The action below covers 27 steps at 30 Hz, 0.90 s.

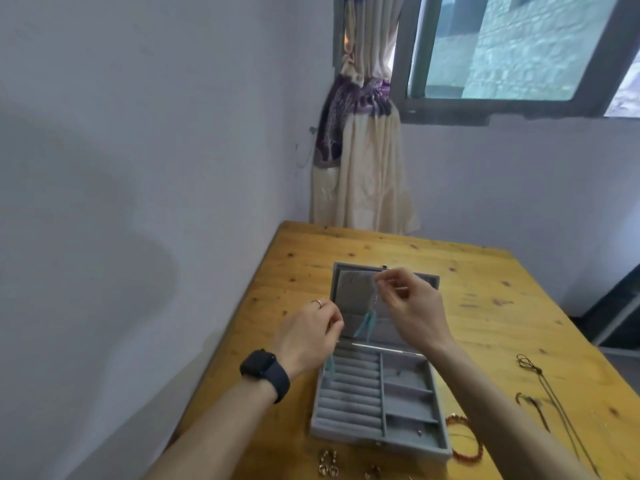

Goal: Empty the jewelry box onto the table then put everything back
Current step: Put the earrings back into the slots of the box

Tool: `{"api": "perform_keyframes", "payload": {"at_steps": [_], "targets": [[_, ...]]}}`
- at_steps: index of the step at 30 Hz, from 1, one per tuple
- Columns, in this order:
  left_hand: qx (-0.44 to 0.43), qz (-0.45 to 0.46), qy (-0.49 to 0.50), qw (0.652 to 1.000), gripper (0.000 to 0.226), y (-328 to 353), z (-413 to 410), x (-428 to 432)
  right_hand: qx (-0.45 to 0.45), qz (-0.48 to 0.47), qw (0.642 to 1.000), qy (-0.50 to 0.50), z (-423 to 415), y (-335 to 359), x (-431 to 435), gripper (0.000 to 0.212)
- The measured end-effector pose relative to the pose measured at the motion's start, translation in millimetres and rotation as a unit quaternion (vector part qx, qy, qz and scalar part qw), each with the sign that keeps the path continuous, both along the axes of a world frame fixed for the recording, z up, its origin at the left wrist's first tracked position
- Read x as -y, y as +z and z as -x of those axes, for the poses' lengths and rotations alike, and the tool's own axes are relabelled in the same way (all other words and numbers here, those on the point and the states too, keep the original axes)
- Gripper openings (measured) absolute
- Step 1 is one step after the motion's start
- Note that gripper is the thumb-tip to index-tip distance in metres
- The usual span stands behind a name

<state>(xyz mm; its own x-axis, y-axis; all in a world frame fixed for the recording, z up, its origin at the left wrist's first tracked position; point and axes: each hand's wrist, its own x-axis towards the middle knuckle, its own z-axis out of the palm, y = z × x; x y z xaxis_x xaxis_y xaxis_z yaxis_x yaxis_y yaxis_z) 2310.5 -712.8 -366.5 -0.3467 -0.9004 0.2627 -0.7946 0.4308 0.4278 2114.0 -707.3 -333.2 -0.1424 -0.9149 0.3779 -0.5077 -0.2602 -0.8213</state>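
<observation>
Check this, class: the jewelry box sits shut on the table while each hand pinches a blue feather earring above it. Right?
Wrong in one respect: the head view shows the jewelry box open, lid tilted back. It does sit on the table, and the left hand and right hand each pinch a blue feather earring above it.

White walls (138, 133), curtained window (519, 46)

Bottom edge is cutting off a gold piece (372, 473). A speck (419, 433) in the jewelry box (346, 432) is reading too small to identify. The left hand's (306, 332) grip is hiding the top of one teal feather earring (330, 364), the right hand's (410, 306) that of the other feather earring (363, 325).
</observation>
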Motion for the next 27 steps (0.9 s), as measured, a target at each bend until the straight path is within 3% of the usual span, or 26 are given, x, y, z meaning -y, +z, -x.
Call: {"api": "perform_keyframes", "payload": {"at_steps": [8, 15, 27], "targets": [[0.135, 0.022, -0.034, 0.99, 0.029, -14, 21, 22, 0.029, -0.018, 0.999, 0.025, -5, 2, 46, 0.012], [0.094, -0.012, -0.057, 0.994, 0.025, -18, 15, 28, 0.037, -0.028, 0.999, 0.018, -15, -17, 48, 0.012], [0.072, -0.037, -0.071, 0.994, 0.026, -18, 5, 16, 0.16, -0.027, 0.986, 0.026, -31, -14, 43, 0.01]]}}
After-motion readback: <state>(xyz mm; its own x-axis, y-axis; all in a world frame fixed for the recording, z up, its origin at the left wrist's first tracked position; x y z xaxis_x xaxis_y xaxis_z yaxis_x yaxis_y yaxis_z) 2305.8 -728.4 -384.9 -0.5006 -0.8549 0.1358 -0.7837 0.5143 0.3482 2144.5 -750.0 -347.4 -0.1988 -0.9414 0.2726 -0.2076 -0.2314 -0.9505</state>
